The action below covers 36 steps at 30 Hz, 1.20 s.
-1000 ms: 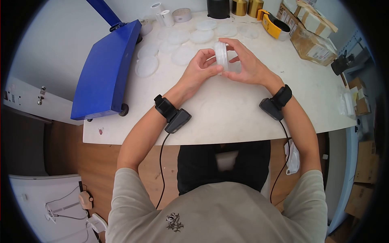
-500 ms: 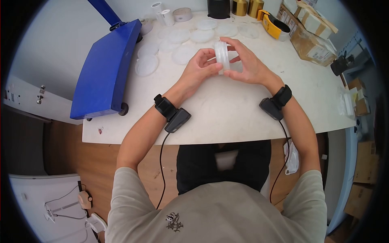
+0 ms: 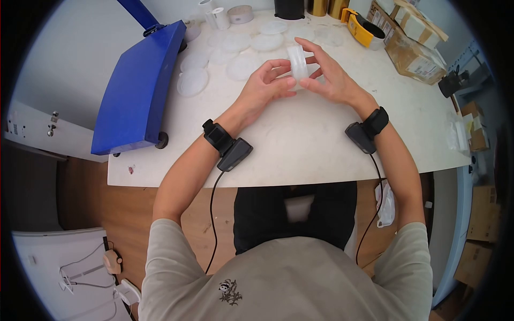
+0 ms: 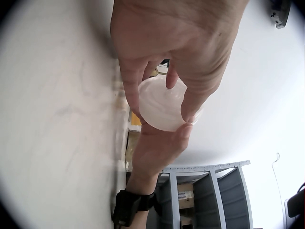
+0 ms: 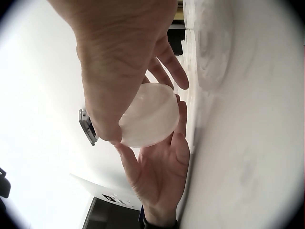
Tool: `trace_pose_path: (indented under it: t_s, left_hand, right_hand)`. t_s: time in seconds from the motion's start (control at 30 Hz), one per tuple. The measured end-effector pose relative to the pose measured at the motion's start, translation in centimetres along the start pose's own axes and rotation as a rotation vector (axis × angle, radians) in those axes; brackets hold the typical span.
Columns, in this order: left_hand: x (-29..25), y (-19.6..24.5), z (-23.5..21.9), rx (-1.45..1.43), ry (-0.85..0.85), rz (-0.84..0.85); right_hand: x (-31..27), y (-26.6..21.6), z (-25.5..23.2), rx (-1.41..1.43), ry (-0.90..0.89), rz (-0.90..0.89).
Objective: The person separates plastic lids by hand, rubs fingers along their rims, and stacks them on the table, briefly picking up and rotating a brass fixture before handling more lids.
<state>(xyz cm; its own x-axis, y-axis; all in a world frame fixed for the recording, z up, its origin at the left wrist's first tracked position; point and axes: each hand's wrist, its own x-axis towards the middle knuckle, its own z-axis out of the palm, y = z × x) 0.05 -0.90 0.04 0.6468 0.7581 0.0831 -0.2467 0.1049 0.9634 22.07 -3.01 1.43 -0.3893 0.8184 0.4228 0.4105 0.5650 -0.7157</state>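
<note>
Between my two hands a short stack of translucent white plastic lids (image 3: 297, 62) stands on edge above the table. My right hand (image 3: 333, 80) grips its rim, thumb at the near edge and index finger over the far edge. On the other side, my left hand (image 3: 262, 85) is spread loosely, its fingertips right at the stack. From the left wrist view the round face of the lids (image 4: 161, 105) shows between left thumb and fingers. In the right wrist view the stack (image 5: 151, 114) looks several layers thick, with the left palm (image 5: 159, 174) beyond it.
Several loose clear lids (image 3: 193, 82) lie on the white table (image 3: 300, 142) toward the back left. A blue platform scale (image 3: 136, 91) fills the left side. White rolls (image 3: 220, 18), a yellow tape dispenser (image 3: 364, 32) and cardboard boxes (image 3: 415, 58) stand along the back.
Both hands and the stack have moved slightly away from me and to the right. The left thumb has come off the stack's face toward its near edge.
</note>
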Motion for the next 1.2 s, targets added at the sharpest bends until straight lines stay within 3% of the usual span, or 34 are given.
trace_pose_path:
  t_s: [0.5, 1.2]
  left_hand:
    - [0.17, -0.1, -0.02, -0.025, 0.054, 0.039]
    - [0.16, -0.25, -0.21, 0.0, 0.049, 0.049]
  right_hand:
    - [0.0, -0.51, 0.45, -0.098, 0.009, -0.034]
    - [-0.06, 0.0, 0.46, -0.018, -0.033, -0.046]
